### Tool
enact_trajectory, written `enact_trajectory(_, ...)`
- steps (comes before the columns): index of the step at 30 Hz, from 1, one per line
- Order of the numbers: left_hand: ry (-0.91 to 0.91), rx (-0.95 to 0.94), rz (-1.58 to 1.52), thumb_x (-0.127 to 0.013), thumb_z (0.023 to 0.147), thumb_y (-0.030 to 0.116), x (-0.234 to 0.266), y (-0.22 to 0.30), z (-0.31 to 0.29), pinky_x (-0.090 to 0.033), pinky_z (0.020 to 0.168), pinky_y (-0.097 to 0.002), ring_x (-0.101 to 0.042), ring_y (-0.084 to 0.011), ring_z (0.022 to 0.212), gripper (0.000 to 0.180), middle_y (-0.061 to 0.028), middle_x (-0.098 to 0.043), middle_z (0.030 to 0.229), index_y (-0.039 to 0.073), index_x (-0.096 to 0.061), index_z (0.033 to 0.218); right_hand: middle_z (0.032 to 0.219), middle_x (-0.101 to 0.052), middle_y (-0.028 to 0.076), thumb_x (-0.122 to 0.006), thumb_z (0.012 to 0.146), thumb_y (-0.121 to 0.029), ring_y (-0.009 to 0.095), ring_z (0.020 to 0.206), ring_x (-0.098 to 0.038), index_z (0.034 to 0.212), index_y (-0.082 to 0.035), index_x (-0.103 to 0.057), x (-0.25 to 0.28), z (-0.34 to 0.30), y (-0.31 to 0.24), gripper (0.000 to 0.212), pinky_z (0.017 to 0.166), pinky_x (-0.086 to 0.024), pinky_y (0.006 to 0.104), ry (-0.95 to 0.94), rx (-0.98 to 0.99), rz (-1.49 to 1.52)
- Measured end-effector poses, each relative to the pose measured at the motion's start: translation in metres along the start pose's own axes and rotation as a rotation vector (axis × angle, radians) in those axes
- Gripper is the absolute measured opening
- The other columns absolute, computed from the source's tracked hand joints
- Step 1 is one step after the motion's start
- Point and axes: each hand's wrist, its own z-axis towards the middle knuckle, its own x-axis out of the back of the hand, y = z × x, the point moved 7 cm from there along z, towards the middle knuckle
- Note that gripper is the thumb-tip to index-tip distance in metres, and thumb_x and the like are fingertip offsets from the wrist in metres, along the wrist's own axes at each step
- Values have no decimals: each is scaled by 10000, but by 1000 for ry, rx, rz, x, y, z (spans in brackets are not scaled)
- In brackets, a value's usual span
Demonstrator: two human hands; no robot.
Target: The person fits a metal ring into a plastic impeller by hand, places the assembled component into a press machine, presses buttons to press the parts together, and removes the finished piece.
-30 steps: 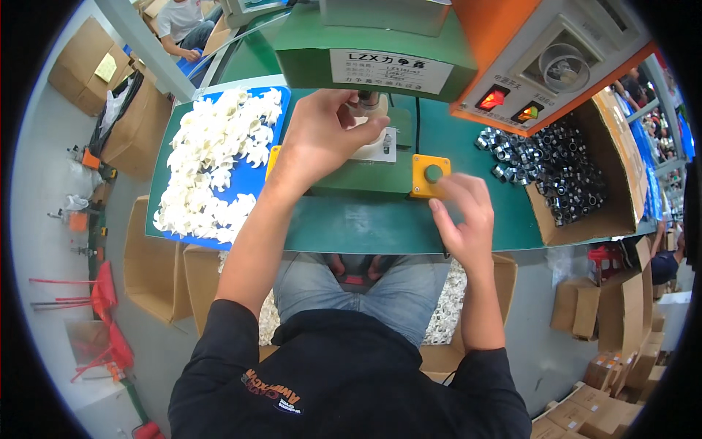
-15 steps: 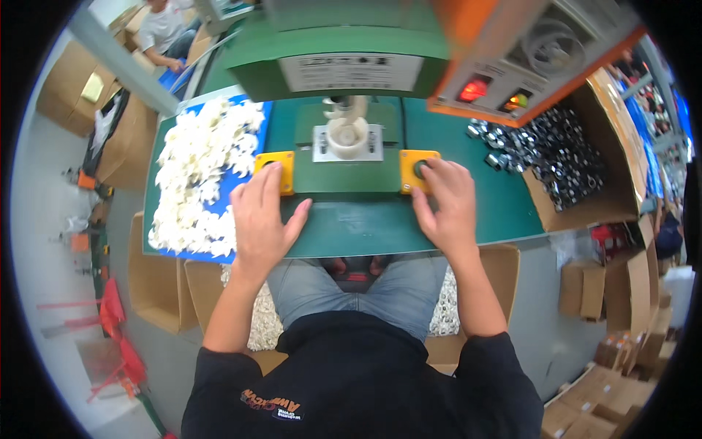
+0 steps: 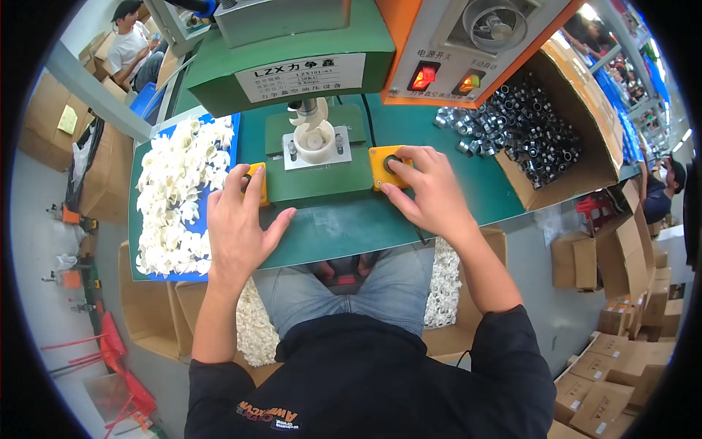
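Note:
My left hand [image 3: 238, 234] lies open, fingers over the left yellow button box [image 3: 262, 194], thumb stretched out toward the middle. Opposite it, my right hand [image 3: 433, 192] is also open, with fingertips at the black button of the right yellow button box [image 3: 379, 177]. Neither hand holds anything. Between them stands a green bench press [image 3: 314, 186]. A round white plastic part [image 3: 316, 152] sits on the press's metal plate [image 3: 339, 155], under the ram [image 3: 301, 104]. Another curved white piece [image 3: 314, 115] is at the ram's lower end; how it is held cannot be made out.
Many curved white plastic pieces [image 3: 175, 197] lie on a blue tray at left. Shiny metal rings [image 3: 537, 135] spill from a cardboard box at right. An orange control box [image 3: 409, 55] has lit switches. Below the green table [image 3: 329, 238] are cartons of white pieces. Other people sit farther off.
The view has shifted and sharpened, so the press and table appear farther left and tilted. Both hands stay at the button boxes.

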Motion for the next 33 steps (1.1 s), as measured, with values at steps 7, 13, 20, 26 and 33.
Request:
enact_trajectory(7, 69, -75, -23, -871, 785, 343, 8, -1, -4, -465, 931, -427, -650, -303, 1099, 706, -184, -557, 1377, -34, -636, 1335, 1145, -679, 120, -811, 863, -272, 320, 1099, -628, 1070, -11, -765, 11, 1, -5, 337, 982, -482, 445, 25, 32, -106)
enact_trajectory(13, 13, -52, -42, -862, 756, 349, 4, 5, 3, -480, 879, -427, -635, -345, 1045, 711, -196, -565, 1317, -37, -642, 1310, 1170, -658, 121, -774, 903, -244, 332, 1138, -610, 1109, -18, -757, 7, 2, -3, 306, 983, -484, 450, 16, 51, -130)
enact_trajectory(20, 185, 149, 71, -639, 977, 117, 11, -87, 12, -470, 1059, -485, -580, -412, 1244, 321, -233, -598, 1377, -10, -685, 1268, 1141, -685, 133, -749, 908, -237, 324, 1106, -618, 1167, -50, -735, 7, 29, 78, 320, 949, -475, 455, 228, -105, -377)
enact_trajectory(26, -118, 101, 352, -709, 928, 190, -36, -109, 7, -474, 942, -491, -595, -331, 1154, 273, -118, -680, 1145, 93, -737, 1182, 1064, -669, 121, -676, 874, -134, 302, 1068, -616, 972, -79, -757, -35, 30, 138, 138, 899, -469, 442, -3, -163, -635)
enact_trajectory(33, -136, 176, 144, -730, 890, 89, -29, -105, 5, -520, 897, -470, -665, -378, 1016, 311, -164, -690, 1086, 32, -727, 1196, 1056, -676, 117, -624, 868, -64, 308, 1089, -616, 949, -76, -749, -27, 33, 144, 150, 911, -484, 446, 12, -143, -612)
